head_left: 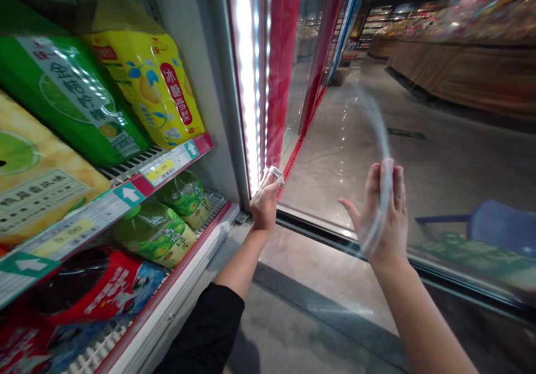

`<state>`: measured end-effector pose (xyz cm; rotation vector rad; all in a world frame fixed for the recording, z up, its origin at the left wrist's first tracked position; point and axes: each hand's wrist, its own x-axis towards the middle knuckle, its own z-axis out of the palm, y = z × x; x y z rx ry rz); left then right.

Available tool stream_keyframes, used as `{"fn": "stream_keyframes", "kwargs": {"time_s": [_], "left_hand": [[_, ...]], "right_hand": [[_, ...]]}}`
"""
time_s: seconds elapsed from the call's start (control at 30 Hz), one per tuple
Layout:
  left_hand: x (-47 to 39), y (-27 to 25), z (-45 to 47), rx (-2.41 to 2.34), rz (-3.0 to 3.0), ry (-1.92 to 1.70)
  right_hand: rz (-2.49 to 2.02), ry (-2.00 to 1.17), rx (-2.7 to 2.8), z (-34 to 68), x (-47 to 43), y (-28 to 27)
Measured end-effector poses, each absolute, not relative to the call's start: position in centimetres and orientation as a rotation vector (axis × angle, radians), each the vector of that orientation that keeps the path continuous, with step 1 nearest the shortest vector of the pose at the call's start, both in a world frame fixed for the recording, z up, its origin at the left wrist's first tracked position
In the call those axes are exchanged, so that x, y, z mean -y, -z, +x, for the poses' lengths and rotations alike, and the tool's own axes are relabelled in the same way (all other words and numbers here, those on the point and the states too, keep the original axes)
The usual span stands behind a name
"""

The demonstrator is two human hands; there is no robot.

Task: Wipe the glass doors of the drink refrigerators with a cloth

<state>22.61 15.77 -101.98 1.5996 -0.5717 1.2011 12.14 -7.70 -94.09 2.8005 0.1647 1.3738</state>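
A crumpled white wad [275,173], cloth or tissue, sits at the fingertips of a person's left hand [263,202], its loose end showing past the far side of the fingers. The grip is narrow, the fingers bent around the wad close to the foot of a bright light strip [249,84]; whether the wad touches the strip cannot be told. A black sleeve [205,321] covers the forearm up to near the elbow.

To the right, the right hand [384,217] is spread wide and holds nothing, its palm toward a glass door [318,173], fingers pointing up and thumb out to the left. A pale curved streak [379,128] crosses the fingers; contact with the pane is unclear.

On the left, cooler shelves carry a yellow-labelled bottle [146,86] and a green-labelled bottle [77,92] above a shelf-edge price strip [159,168]. Below stand small green bottles [161,237] and, nearer, a dark bottle with a red label [113,284]. Beyond the glass, a wood-sided display counter [464,75] stands at far right, and a blue object [502,226] shows nearer.
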Motion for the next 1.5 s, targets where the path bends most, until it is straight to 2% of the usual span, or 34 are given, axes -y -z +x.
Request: {"fn": "stream_keyframes", "kwargs": {"time_s": [0.17,0.37,0.47,0.6,0.7,0.87,1.03,1.2,1.33,1.5], "left_hand": [[-16.3,99.3,24.3,0.626,1.588,-1.236],[-15.0,102.6,22.3,0.444,1.586,-1.23],[-12.8,102.8,20.7,0.631,1.602,-1.143],[-11.9,100.5,21.1,0.827,1.573,-1.132],[-13.3,100.0,22.2,0.707,1.519,-1.15],[-14.2,102.5,21.8,0.567,1.566,-1.161],[-13.0,102.0,20.8,0.729,1.657,-1.224],[-13.4,99.3,21.9,0.782,1.648,-1.192],[-13.5,100.4,21.3,0.771,1.684,-1.21],[-11.4,101.6,20.1,0.978,1.767,-1.301]], "right_hand": [[2.819,-1.351,-0.171,12.1,8.0,94.0],[2.854,-1.323,-0.222,12.1,8.1,94.0],[2.861,-1.334,-0.274,12.1,8.1,93.7],[2.851,-1.314,-0.421,11.2,8.7,92.6],[2.743,-1.41,-0.498,9.7,10.5,91.4],[2.544,-1.594,-0.363,7.6,15.0,90.0],[2.651,-1.42,-0.211,7.2,19.4,89.2],[2.695,-1.396,-0.424,6.9,21.1,88.3],[2.746,-1.358,-0.371,6.3,20.2,87.7],[2.851,-1.274,-0.263,6.7,19.0,86.9]]}}
